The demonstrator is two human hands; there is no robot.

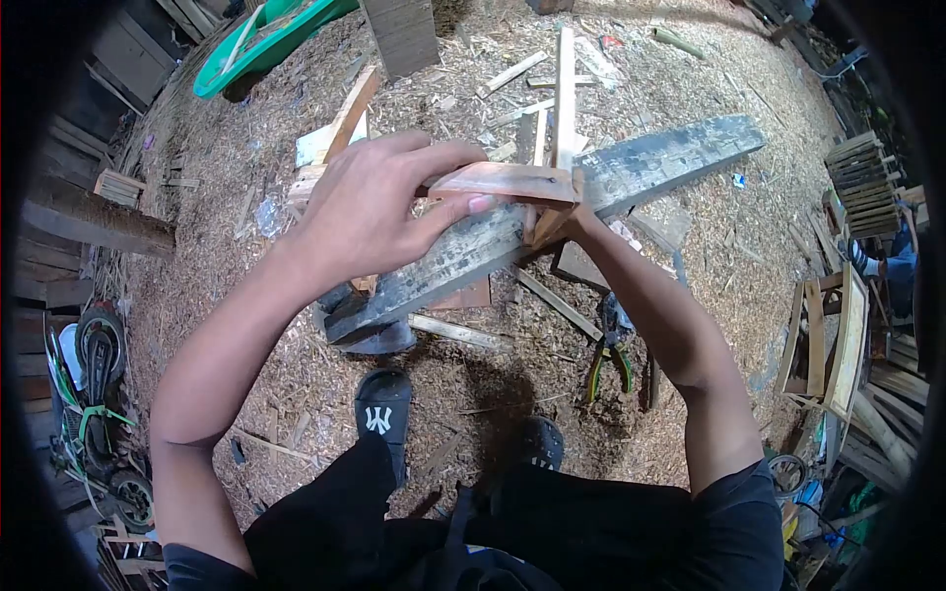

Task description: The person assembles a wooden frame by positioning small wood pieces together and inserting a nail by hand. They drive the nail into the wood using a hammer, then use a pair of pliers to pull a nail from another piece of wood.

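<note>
My left hand (379, 197) is wrapped round a short wooden piece (507, 181) of a small wooden frame, its thumb along the lower edge. The frame lies over a thick, weathered beam (670, 163) that runs diagonally across the view. One long pale strip (565, 94) of the frame points away from me. My right hand (576, 222) is at the frame's right corner, mostly hidden behind the wood, so its fingers do not show. Another wooden piece (352, 113) slants up beyond my left hand.
Pliers (611, 364) with green and yellow handles lie on the chip-covered ground right of my feet. A green container (266, 44) is at the upper left, a toy motorbike (99, 404) at the left. At the right are a wooden frame (844, 340) and a person's leg (892, 268).
</note>
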